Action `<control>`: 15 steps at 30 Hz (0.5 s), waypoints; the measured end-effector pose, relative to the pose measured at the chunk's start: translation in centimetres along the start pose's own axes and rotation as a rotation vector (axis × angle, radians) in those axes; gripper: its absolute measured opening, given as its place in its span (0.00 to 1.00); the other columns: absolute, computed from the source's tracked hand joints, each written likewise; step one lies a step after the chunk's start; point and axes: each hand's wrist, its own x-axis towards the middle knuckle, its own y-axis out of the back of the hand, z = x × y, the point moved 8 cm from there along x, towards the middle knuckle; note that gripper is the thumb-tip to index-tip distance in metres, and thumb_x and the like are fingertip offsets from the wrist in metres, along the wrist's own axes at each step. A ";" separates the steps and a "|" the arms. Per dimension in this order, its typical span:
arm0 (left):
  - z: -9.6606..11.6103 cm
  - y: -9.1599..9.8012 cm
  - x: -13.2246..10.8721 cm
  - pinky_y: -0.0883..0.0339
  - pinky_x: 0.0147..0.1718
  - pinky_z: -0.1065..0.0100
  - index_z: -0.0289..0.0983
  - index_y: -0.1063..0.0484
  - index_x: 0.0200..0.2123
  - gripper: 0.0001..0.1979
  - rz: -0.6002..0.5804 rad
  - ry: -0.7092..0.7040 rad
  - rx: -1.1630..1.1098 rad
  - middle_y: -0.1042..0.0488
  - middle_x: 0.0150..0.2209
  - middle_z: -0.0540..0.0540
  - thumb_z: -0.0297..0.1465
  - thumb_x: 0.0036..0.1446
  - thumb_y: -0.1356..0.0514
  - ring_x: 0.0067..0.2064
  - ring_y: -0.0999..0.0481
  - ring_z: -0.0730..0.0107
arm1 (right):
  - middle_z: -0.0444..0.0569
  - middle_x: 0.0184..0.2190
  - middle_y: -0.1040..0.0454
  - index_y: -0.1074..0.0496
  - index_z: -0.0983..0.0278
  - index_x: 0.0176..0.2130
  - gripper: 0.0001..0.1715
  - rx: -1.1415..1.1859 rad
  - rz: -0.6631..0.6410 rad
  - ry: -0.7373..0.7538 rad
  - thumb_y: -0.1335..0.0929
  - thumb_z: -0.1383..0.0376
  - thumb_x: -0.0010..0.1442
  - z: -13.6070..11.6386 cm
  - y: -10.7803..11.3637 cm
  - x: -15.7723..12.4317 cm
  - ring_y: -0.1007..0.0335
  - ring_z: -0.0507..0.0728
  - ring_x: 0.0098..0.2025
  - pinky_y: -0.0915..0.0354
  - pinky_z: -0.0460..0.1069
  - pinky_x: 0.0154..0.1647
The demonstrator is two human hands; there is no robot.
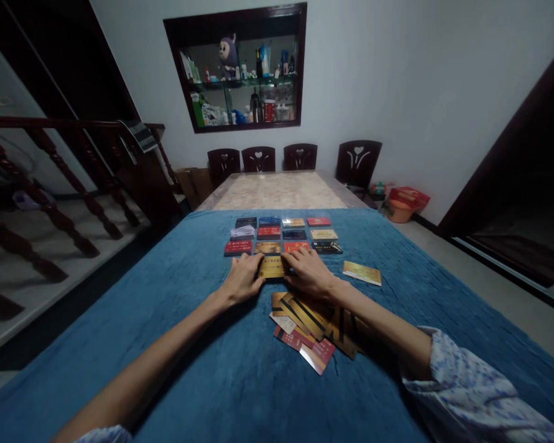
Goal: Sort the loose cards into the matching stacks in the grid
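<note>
My left hand (242, 277) and my right hand (309, 272) grip the two sides of a gold card (272, 268); whether more cards lie under it I cannot tell. Right beyond it are piles of cards in rows, with a gold-brown pile (268, 247) and a red pile (296, 247) nearest my fingers. Under my right forearm spreads a loose heap of gold cards (308, 315), partly hidden by the arm. Red cards (317, 352) stick out at the heap's near edge. To the right, apart from the rows, lies another gold card pile (362, 273).
A blue cloth (189, 258) covers the near part of the table; the bare tabletop (281, 189) shows beyond it. Several dark chairs (300, 157) stand at the far end. A wooden railing (60, 151) runs along the left, and an orange bin (399, 210) sits on the floor at right.
</note>
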 end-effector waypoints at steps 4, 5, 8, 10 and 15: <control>-0.2 0.8 1.1 0.41 0.50 0.50 0.35 0.38 0.60 0.27 -0.034 -0.040 0.079 0.28 0.56 0.36 0.31 0.58 0.41 0.53 0.33 0.48 | 0.60 0.55 0.28 0.38 0.67 0.62 0.32 -0.002 -0.046 -0.018 0.32 0.60 0.62 0.4 0.4 1.1 0.38 0.67 0.56 0.42 0.58 0.53; -0.3 1.0 1.5 0.41 0.51 0.49 0.35 0.39 0.60 0.27 -0.040 -0.045 0.101 0.28 0.55 0.35 0.32 0.58 0.41 0.53 0.34 0.48 | 0.60 0.55 0.29 0.38 0.67 0.61 0.31 -0.001 -0.055 -0.023 0.32 0.61 0.62 0.5 0.5 1.5 0.38 0.67 0.56 0.42 0.58 0.53; -0.7 1.6 2.6 0.42 0.51 0.48 0.35 0.38 0.59 0.26 -0.040 -0.047 0.163 0.29 0.52 0.35 0.32 0.58 0.42 0.53 0.35 0.47 | 0.60 0.55 0.29 0.37 0.67 0.60 0.29 0.008 -0.070 -0.043 0.33 0.62 0.61 0.8 0.9 2.5 0.38 0.67 0.56 0.40 0.59 0.51; -1.0 2.0 3.3 0.42 0.50 0.48 0.37 0.36 0.57 0.24 -0.031 -0.045 0.190 0.30 0.52 0.36 0.32 0.57 0.41 0.53 0.35 0.48 | 0.59 0.54 0.29 0.36 0.66 0.58 0.28 0.019 -0.077 -0.067 0.32 0.61 0.60 1.1 1.2 3.3 0.38 0.67 0.56 0.39 0.59 0.50; -2.3 2.1 5.1 0.42 0.51 0.48 0.40 0.34 0.54 0.23 -0.043 -0.030 0.200 0.32 0.54 0.38 0.31 0.54 0.40 0.56 0.38 0.47 | 0.59 0.55 0.31 0.34 0.62 0.55 0.27 0.035 -0.110 -0.111 0.30 0.59 0.58 1.7 1.4 5.2 0.40 0.67 0.57 0.38 0.60 0.51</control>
